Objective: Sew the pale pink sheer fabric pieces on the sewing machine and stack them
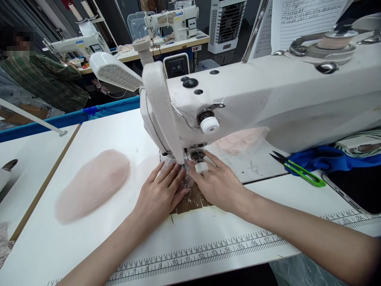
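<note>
A white sewing machine (256,99) reaches over the table, its needle area between my two hands. My left hand (160,190) lies flat left of the presser foot, fingers stretched out on a thin, see-through piece of material (187,179). On the other side, my right hand (220,182) rests with its fingers extended beside the needle, partly hidden behind a white knob. A sheer pale pink oval piece of fabric (95,186) is on the table to the left. More pale pink fabric (241,140) sits beneath the machine arm.
Green-handled thread snips (305,172), a blue cloth (330,157) and a phone (358,192) lie at right. Ruler markings (190,260) run along the table's front edge. Farther back are other sewing machines (174,24), an air cooler (226,26) and another person (44,77).
</note>
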`<state>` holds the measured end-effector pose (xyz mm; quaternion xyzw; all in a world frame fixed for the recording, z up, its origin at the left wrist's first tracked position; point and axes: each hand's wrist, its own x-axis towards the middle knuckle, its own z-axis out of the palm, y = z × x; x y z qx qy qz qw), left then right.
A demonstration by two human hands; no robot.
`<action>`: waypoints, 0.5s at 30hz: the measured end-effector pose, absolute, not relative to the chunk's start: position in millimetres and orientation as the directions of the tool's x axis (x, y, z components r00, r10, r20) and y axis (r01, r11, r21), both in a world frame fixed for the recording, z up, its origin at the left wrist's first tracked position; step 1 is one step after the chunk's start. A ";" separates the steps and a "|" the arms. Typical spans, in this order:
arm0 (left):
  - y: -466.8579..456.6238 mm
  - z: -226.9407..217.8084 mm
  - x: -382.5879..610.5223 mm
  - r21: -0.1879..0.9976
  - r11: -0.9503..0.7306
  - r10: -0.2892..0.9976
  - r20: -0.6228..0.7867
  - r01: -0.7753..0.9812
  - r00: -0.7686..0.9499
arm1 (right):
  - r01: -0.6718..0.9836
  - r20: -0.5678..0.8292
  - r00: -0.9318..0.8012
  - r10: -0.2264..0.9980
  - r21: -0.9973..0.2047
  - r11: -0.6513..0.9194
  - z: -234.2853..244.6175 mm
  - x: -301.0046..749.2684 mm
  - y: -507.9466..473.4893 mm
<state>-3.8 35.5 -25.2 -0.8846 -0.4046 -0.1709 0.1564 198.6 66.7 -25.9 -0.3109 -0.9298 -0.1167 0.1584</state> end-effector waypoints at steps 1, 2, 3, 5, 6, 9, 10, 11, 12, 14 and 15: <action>35.4 -25.0 -3.4 -0.137 -0.622 0.666 0.426 0.771 0.613 | 0.618 0.366 -0.756 0.542 0.128 0.775 -25.8 198.5 66.5; 35.3 -24.7 -3.2 -0.135 -0.622 0.669 0.421 0.771 0.613 | 0.620 0.365 -0.756 0.543 0.136 0.773 -25.7 198.3 66.3; 35.2 -24.4 -3.2 -0.134 -0.622 0.670 0.419 0.772 0.613 | 0.620 0.365 -0.757 0.542 0.141 0.772 -25.6 198.2 66.2; 35.2 -23.8 -3.2 -0.134 -0.621 0.670 0.420 0.772 0.612 | 0.618 0.370 -0.758 0.537 0.143 0.773 -25.1 197.9 66.1; 35.2 -23.6 -3.2 -0.136 -0.620 0.670 0.420 0.773 0.612 | 0.618 0.376 -0.756 0.535 0.143 0.773 -24.9 197.8 66.2; 35.1 -23.5 -3.0 -0.144 -0.615 0.673 0.416 0.775 0.611 | 0.619 0.390 -0.753 0.529 0.149 0.771 -24.5 197.3 66.6; 35.0 -23.4 -3.0 -0.146 -0.611 0.676 0.414 0.778 0.609 | 0.619 0.392 -0.753 0.528 0.150 0.771 -24.5 197.1 66.7; 34.8 -23.3 -2.9 -0.148 -0.608 0.677 0.416 0.780 0.607 | 0.617 0.392 -0.754 0.527 0.148 0.773 -24.6 197.0 66.9; 34.6 -23.2 -2.9 -0.148 -0.606 0.678 0.417 0.781 0.605 | 0.617 0.393 -0.753 0.528 0.144 0.774 -24.7 196.8 67.0; 34.3 -22.8 -2.9 -0.143 -0.605 0.680 0.419 0.783 0.602 | 0.619 0.400 -0.747 0.531 0.127 0.775 -24.9 196.6 67.2; 34.1 -22.7 -2.9 -0.140 -0.605 0.682 0.417 0.784 0.601 | 0.621 0.406 -0.742 0.533 0.117 0.775 -24.9 196.5 67.2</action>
